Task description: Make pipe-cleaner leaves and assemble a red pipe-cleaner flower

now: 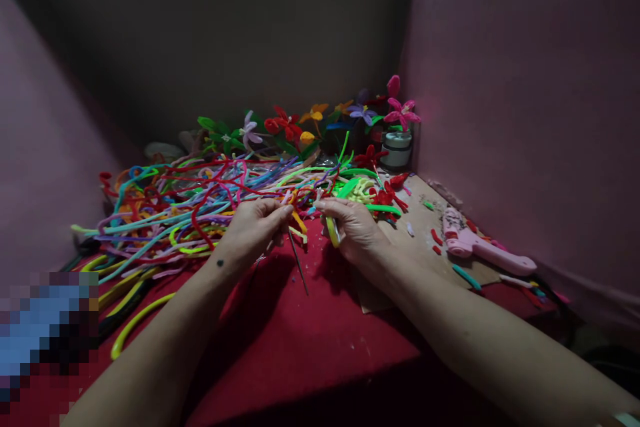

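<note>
My left hand [263, 220] is closed in a pinch on a pale pink pipe cleaner [286, 198], of which only a short part shows. Opposite it, my right hand [355, 227] pinches a small whitish pipe cleaner piece [319, 196] between thumb and forefinger. A yellow loop [333, 232] hangs at the right hand's fingers; whether it is a scissors handle I cannot tell. Between the hands lie orange pipe cleaner bits [299, 221]. A thin dark stick [299, 261] slants down below the left fingertips. Both palms are hidden.
A tangled heap of coloured pipe cleaners [165, 213] covers the left of the red table [320, 347]. Pipe cleaner flowers [285, 123] stand along the back, near a whitish jar [397, 150]. A pink hot glue gun [485, 250] lies right on cardboard [425, 233] among scraps.
</note>
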Available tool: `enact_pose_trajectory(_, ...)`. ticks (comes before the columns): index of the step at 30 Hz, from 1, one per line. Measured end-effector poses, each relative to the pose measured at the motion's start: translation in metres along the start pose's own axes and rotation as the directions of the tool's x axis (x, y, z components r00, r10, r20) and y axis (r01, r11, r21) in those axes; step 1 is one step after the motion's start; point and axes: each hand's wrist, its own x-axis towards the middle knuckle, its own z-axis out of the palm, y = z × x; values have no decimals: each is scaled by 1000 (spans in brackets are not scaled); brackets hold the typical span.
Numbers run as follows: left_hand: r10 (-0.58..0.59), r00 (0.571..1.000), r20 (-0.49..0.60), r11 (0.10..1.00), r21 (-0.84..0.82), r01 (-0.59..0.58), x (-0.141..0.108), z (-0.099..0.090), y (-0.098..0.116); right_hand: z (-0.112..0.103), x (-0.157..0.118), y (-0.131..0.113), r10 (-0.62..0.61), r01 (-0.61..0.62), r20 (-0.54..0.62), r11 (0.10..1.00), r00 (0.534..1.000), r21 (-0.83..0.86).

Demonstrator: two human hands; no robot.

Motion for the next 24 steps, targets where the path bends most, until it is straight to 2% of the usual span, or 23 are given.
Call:
enact_pose_trajectory(3, 40, 999, -32, 939, 343, -27, 7, -2, -8, 0, -1, 0, 12, -12, -20, 1000, 1000, -2)
enact_pose_trajectory(6, 131, 987, -97, 783, 620, -43, 12, 7, -21, 1, -1, 0, 21, -21, -10, 1000, 1000, -6)
enact_pose_trajectory(8, 136, 985, -110, 715, 699, -21, 14, 16, -30, 2, -2, -1, 26, -26, -3, 1000, 1000, -1)
enact_pose_trajectory(9, 127, 986, -112, 715, 699, -12, 14, 20, -33, 2, -1, -1, 29, -29, -3, 1000, 1000, 3)
enact_pose_trajectory(12, 29, 994, -101, 843, 537, 30, 12, 24, -31, 2, -1, -1, 49, -48, -15, 999, 999, 7)
enact_pose_trajectory(14, -72, 996, -44, 943, 322, 83, 9, 19, -20, 2, -1, -1, 52, -52, -27, 999, 998, 7)
enact_pose_trajectory(16, -110, 993, 44, 988, 111, 104, 5, 11, -7, 1, -1, -1, 51, -50, -25, 999, 998, 19)
enact_pose_trajectory(18, -69, 989, 129, 997, -13, 71, 0, 4, 4, 1, -1, 0, 67, -67, 6, 997, 998, 36)
enact_pose_trajectory(21, 77, 987, 143, 990, -128, -59, -6, 0, 11, 1, -1, 0, 116, -119, 65, 992, 991, 50)
enact_pose_trajectory(24, 144, 980, 141, 983, -136, -125, -9, 3, 10, 1, -2, -1, 116, -120, 76, 992, 990, 46)
